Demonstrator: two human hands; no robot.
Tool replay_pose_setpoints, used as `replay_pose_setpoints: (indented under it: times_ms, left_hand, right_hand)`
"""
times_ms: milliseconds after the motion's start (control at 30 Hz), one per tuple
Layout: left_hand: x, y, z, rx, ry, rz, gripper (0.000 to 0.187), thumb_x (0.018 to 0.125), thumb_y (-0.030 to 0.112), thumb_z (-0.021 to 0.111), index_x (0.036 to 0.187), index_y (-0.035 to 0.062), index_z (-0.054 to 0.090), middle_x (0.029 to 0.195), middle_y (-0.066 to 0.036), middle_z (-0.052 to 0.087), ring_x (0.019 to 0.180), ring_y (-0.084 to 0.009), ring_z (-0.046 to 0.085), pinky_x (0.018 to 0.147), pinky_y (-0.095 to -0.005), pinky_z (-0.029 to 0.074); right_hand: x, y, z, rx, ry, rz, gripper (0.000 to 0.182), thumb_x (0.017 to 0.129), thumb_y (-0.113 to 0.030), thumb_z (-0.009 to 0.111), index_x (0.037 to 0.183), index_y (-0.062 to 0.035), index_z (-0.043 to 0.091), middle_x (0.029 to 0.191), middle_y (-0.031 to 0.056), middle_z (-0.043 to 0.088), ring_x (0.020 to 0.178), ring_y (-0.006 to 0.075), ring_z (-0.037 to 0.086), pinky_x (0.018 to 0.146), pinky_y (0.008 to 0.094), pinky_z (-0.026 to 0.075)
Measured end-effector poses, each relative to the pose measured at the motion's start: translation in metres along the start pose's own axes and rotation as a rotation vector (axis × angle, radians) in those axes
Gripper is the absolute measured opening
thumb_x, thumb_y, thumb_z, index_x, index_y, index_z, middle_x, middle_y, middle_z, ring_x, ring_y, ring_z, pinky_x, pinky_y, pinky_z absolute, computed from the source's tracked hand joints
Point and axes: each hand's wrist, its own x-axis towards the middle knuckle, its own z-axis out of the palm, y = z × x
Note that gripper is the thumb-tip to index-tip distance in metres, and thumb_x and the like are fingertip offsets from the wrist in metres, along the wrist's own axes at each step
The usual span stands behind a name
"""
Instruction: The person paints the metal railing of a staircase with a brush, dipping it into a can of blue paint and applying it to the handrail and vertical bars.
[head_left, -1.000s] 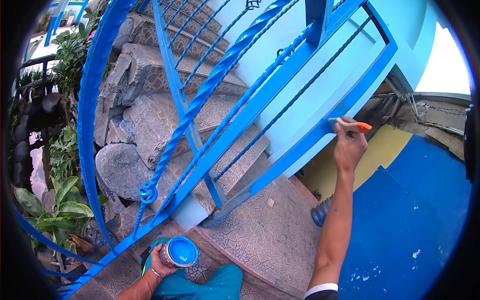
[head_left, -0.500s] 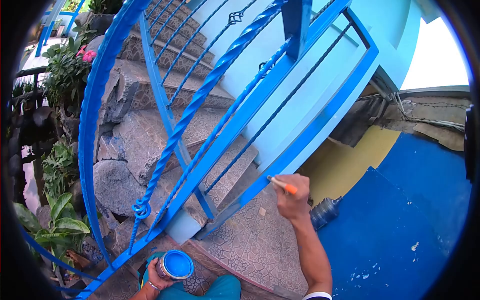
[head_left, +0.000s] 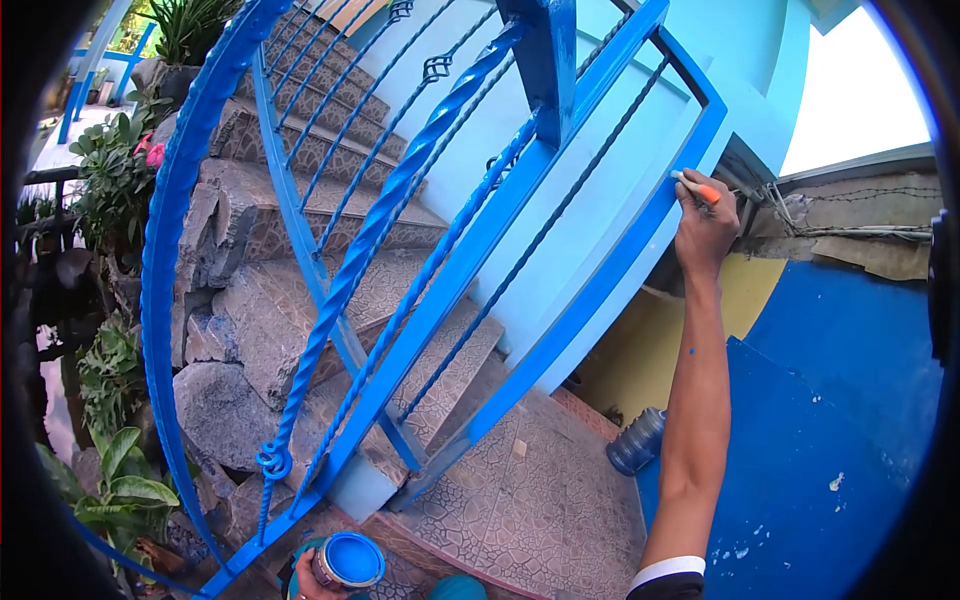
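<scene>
My right hand is closed around a paintbrush with an orange handle; the brush tip touches the upper part of the flat blue rail on the right. Low in the view, my left hand grips an open can of blue paint, held upright. Between the hands runs the blue metal railing, with twisted bars. The lower end of the flat rail shows a greyer, less covered surface.
Tiled steps rise behind the railing beside broken rocks. Plants stand at left. A dark plastic bottle lies by the blue surface at right. A light blue wall stands beyond.
My right hand with the brush has moved up and to the right along the flat rail. The view has shifted slightly, and the blue on that rail looks more even. My left hand still holds the can.
</scene>
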Motion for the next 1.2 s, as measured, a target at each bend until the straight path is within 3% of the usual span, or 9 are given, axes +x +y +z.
replay_pose_setpoints:
  times_ms: [67, 267, 400, 533, 600, 700, 767, 1067, 1200]
  left_hand:
    - [-0.001, 0.001, 0.0, -0.016, -0.028, -0.01, 0.072, 0.086, 0.07, 0.062, 0.141, 0.0243, 0.069, 0.142, -0.008, 0.069, 0.13, -0.04, 0.063, 0.1, -0.0702, 0.053]
    - [-0.022, 0.01, 0.026, 0.026, 0.041, -0.018, 0.071, 0.089, 0.069, 0.061, 0.144, 0.024, 0.067, 0.145, -0.008, 0.068, 0.132, -0.0393, 0.062, 0.103, -0.0696, 0.053]
    - [-0.01, 0.006, 0.008, -0.031, -0.034, -0.004, 0.073, 0.088, 0.07, 0.062, 0.144, 0.0242, 0.067, 0.146, -0.008, 0.067, 0.132, -0.0389, 0.062, 0.103, -0.0702, 0.053]
    - [-0.009, 0.008, 0.008, 0.014, -0.035, -0.039, 0.073, 0.088, 0.07, 0.063, 0.144, 0.0243, 0.067, 0.144, -0.008, 0.068, 0.13, -0.039, 0.064, 0.1, -0.0695, 0.054]
    - [-0.008, 0.007, 0.005, 0.015, -0.034, -0.052, 0.073, 0.088, 0.07, 0.063, 0.144, 0.0241, 0.067, 0.144, -0.009, 0.068, 0.129, -0.0393, 0.064, 0.099, -0.0688, 0.055]
    - [-0.003, 0.003, 0.003, -0.026, -0.031, -0.055, 0.072, 0.087, 0.07, 0.064, 0.143, 0.0238, 0.068, 0.143, -0.008, 0.069, 0.128, -0.039, 0.065, 0.099, -0.0674, 0.056]
    - [-0.006, 0.004, 0.005, -0.012, -0.043, -0.05, 0.072, 0.087, 0.069, 0.065, 0.142, 0.0242, 0.068, 0.143, -0.007, 0.069, 0.128, -0.0381, 0.065, 0.099, -0.0666, 0.056]
    - [-0.008, 0.008, 0.006, 0.016, -0.019, -0.024, 0.066, 0.09, 0.066, 0.063, 0.139, 0.0229, 0.069, 0.137, -0.007, 0.072, 0.124, -0.0356, 0.068, 0.096, -0.0633, 0.059]
    - [-0.017, 0.008, 0.02, -0.039, 0.059, 0.024, 0.066, 0.093, 0.065, 0.06, 0.142, 0.0223, 0.068, 0.14, -0.009, 0.071, 0.127, -0.0362, 0.068, 0.098, -0.0629, 0.059]
  right_hand:
    - [-0.014, -0.012, -0.005, -0.256, 0.021, -0.275, 0.019, 0.093, -0.01, 0.078, 0.11, -0.0153, 0.082, 0.105, 0.002, 0.077, 0.102, 0.0229, 0.07, 0.087, 0.0402, 0.051]
    - [-0.145, -0.061, -0.014, -0.273, -0.222, -0.329, 0.025, 0.087, -0.012, 0.075, 0.111, -0.0172, 0.08, 0.105, 0.0044, 0.071, 0.103, 0.0272, 0.067, 0.09, 0.0445, 0.046]
    - [-0.233, -0.117, -0.043, -0.07, -0.434, -0.305, 0.025, 0.085, -0.012, 0.077, 0.11, -0.0151, 0.079, 0.107, 0.003, 0.072, 0.1, 0.0255, 0.067, 0.088, 0.0434, 0.044]
    - [-0.251, -0.136, -0.06, 0.216, -0.643, -0.029, 0.022, 0.082, -0.013, 0.084, 0.103, -0.0153, 0.079, 0.097, 0.0023, 0.075, 0.097, 0.0216, 0.069, 0.086, 0.041, 0.045]
    - [-0.224, -0.12, -0.049, 0.263, -0.542, 0.189, 0.014, 0.083, -0.012, 0.086, 0.096, -0.0144, 0.08, 0.096, 0.002, 0.078, 0.089, 0.0222, 0.07, 0.085, 0.04, 0.045]
    - [-0.141, -0.072, -0.033, 0.244, -0.44, 0.358, 0.016, 0.086, -0.008, 0.083, 0.102, -0.0053, 0.082, 0.093, 0.0113, 0.081, 0.08, 0.0265, 0.076, 0.081, 0.0392, 0.057]
    - [-0.085, -0.031, -0.025, 0.229, -0.378, 0.437, 0.02, 0.09, -0.009, 0.081, 0.109, -0.0005, 0.081, 0.092, 0.013, 0.081, 0.082, 0.0192, 0.077, 0.079, 0.0357, 0.059]
    - [0.079, 0.04, -0.004, -0.112, -0.013, 0.301, 0.023, 0.093, -0.02, 0.084, 0.114, -0.0113, 0.083, 0.102, 0.0095, 0.082, 0.09, 0.0204, 0.076, 0.085, 0.0359, 0.058]
    - [0.088, 0.061, 0.013, -0.062, 0.143, -0.006, 0.019, 0.095, -0.018, 0.081, 0.113, -0.0135, 0.083, 0.107, 0.0064, 0.081, 0.101, 0.0233, 0.074, 0.089, 0.0377, 0.058]
